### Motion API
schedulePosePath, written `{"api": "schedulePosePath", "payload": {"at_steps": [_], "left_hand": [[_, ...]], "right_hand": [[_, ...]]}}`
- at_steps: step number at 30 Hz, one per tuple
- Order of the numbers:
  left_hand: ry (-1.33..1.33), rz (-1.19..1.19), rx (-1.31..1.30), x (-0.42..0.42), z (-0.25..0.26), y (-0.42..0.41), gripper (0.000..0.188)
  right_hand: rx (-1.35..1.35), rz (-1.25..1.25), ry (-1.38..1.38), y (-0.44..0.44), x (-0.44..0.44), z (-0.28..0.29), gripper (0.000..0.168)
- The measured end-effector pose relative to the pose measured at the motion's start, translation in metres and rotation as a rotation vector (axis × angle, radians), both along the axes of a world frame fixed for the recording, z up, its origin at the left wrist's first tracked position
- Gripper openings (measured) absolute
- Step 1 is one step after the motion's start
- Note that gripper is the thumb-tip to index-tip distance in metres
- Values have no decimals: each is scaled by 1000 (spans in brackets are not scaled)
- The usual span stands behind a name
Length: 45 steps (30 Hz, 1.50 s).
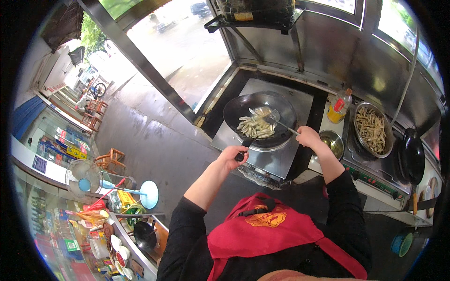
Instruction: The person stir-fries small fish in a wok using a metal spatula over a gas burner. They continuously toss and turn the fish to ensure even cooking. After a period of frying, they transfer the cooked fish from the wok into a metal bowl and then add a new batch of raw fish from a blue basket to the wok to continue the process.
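A black wok (233, 110) sits on a steel stove top (253, 87) in front of me. Small silvery fish (255, 127) lie in the middle of its bowl. My left hand (233, 157) is closed around the wok's dark handle at the near side. In my right hand (308, 137) is the shaft of a metal ladle or strainer (272, 117), whose head touches the fish. Right of that hand stands a metal pot (331, 143) with yellowish liquid, partly hidden by my forearm. Farther right, an oval metal bowl (372, 128) holds many browned small fish.
A plastic bottle of yellow oil (339, 106) stands between the stove and the oval bowl. A black pan (413, 156) leans at the far right. Above the stove, a wall shelf (253, 25) juts out. A standing fan (84, 181) and a counter with bowls are at the lower left.
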State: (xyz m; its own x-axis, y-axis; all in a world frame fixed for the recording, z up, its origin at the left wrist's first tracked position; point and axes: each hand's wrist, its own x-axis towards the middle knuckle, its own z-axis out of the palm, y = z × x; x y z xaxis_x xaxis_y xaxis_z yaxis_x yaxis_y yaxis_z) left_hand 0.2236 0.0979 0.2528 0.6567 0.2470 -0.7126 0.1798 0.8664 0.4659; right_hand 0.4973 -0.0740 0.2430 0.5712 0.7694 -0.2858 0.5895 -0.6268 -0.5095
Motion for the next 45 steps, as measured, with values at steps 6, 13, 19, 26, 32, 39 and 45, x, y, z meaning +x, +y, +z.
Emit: {"api": "schedulePosePath", "payload": {"at_steps": [6, 13, 19, 26, 32, 39, 45], "left_hand": [[7, 3, 26, -2, 6, -5, 10], [2, -64, 46, -2, 3, -2, 10], [16, -103, 41, -9, -17, 8, 8], [57, -214, 83, -19, -55, 32, 9], [207, -218, 278, -17, -73, 36, 20], [197, -220, 473, -12, -122, 44, 34], [111, 49, 500, -32, -155, 51, 58]], "right_hand": [[-25, -54, 115, 25, -8, 11, 28], [45, -28, 5, 20, 21, -25, 30], [122, -103, 266, -13, 8, 27, 34], [118, -54, 367, -27, -10, 40, 36], [105, -79, 420, -22, -33, 40, 37], [203, -316, 580, 5, -78, 7, 37], [235, -364, 522, 17, -113, -28, 40]]}}
